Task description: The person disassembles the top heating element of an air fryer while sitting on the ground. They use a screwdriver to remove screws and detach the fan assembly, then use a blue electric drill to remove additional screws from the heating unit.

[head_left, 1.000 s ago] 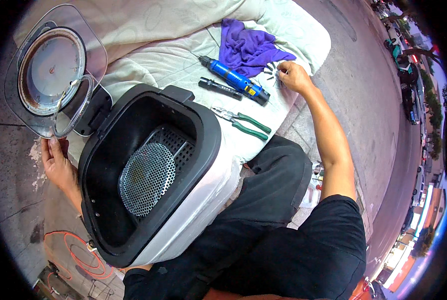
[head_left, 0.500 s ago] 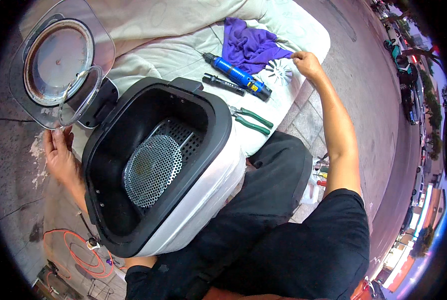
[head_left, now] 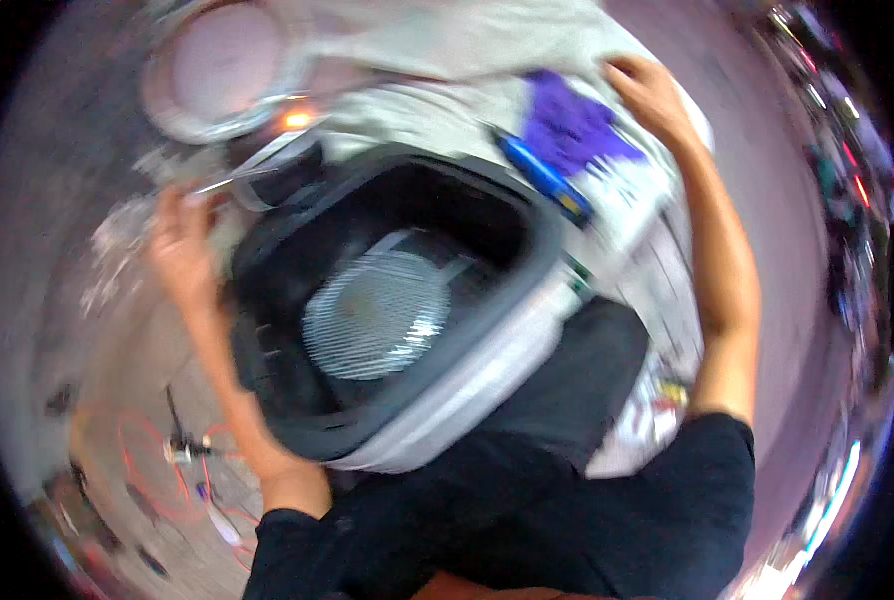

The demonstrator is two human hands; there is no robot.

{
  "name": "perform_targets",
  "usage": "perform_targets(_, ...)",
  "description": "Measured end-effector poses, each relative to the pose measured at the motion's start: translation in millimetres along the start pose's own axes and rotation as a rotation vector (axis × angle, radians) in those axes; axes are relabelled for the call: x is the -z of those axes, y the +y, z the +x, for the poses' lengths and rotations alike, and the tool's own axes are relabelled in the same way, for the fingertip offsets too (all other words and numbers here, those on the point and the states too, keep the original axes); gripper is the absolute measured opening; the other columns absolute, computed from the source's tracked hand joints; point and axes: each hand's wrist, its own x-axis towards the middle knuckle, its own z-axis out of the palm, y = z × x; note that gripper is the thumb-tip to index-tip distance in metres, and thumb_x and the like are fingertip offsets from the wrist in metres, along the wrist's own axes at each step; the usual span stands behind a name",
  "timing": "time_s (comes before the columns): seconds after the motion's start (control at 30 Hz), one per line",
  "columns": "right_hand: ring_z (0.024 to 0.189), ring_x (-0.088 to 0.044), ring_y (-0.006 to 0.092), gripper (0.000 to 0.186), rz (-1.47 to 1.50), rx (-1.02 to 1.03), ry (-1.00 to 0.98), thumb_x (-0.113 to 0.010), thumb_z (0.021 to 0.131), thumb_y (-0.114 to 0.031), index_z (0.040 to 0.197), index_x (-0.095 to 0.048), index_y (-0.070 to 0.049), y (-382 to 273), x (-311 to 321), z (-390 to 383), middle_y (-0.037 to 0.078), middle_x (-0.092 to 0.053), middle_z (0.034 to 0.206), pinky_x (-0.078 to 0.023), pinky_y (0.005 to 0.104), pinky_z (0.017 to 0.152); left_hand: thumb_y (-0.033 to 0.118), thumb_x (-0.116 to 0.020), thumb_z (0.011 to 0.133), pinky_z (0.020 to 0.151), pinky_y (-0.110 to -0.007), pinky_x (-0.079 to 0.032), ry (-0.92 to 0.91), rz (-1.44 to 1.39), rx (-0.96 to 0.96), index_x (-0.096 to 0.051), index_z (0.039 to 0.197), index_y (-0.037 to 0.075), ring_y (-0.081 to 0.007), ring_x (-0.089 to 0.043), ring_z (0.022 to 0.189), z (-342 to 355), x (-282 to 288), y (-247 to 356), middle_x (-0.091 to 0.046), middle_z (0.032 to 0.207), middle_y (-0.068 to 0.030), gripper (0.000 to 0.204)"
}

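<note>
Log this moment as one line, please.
left hand: near open lid, grip blurred | right hand: near purple cloth, grip unclear | cooker: open, round mesh inside

Blue tool (head_left: 542,175): all smear right now, I can't read a letter on it.
Pot's pale side (head_left: 472,390): blurred too, no legible mark from where I stand.
Roadside lights (head_left: 835,502): bright streaks, no readable sign.

One head view, from wearer's head, facing steeply down; wide fisheye. Near: open black tub (head_left: 545,245) in middle, wearer's shirt (head_left: 527,510) at lower edge, street (head_left: 799,420) along right rim.
</note>
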Motion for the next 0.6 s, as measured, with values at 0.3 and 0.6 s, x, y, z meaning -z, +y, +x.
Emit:
perform_targets(0.3,0.091,-0.071,0.0169,0.029,0.369,0.455,-0.073,-0.071,0.101,-0.022,0.116,-0.075,0.004,-236,-41,20,0.012,-0.078,0.1,-0.056,0.0321,0.083,0.007,-0.065,0.105,0.092,-0.03,-0.057,0.017,-0.234,0.03,-0.052,0.146,-0.01,-0.0172,-0.07,0.104,-6,-11,11,-0.072,0.126,-0.0162,0.047)
perform_targets(0.6,0.101,-0.074,0.0381,0.032,0.065,0.539,-0.147,-0.071,0.096,-0.024,0.117,-0.076,-0.001,-338,-115,69,0.024,-0.075,0.112,-0.058,0.0431,0.09,0.008,-0.064,0.105,0.092,-0.029,-0.057,0.016,-0.248,0.05,-0.051,0.145,-0.012,-0.0171,-0.071,0.101,-5,-17,9,-0.073,0.125,-0.0177,0.047)
